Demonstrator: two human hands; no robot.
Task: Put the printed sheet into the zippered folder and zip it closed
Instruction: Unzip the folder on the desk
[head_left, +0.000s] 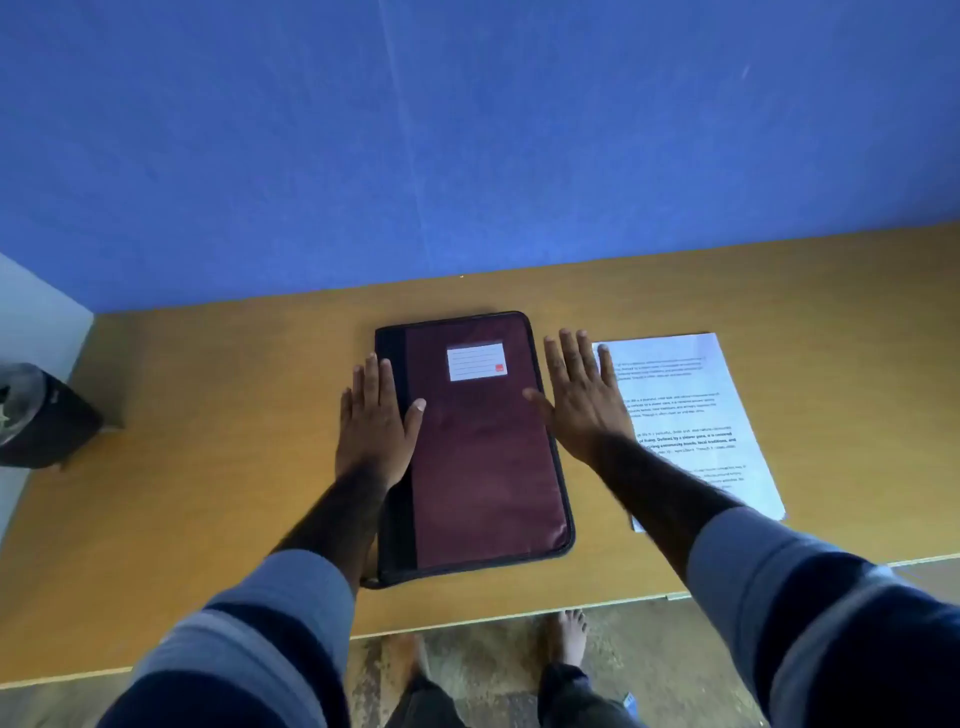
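Head cam: maroon zippered folder (483, 447) flat on counter (208, 467), closed. Printed sheet (691, 415) just right of it. Left hand (376, 426), right hand (582, 395) flank folder, both grips released, fingers spread, holding nothing.

Orange-brown wooden table (208, 467) against a blue wall, maroon zippered folder (483, 457) with black edging and white label lying flat near the middle, printed sheet (691, 415) flat just to its right, dark object (36, 415) at the left edge
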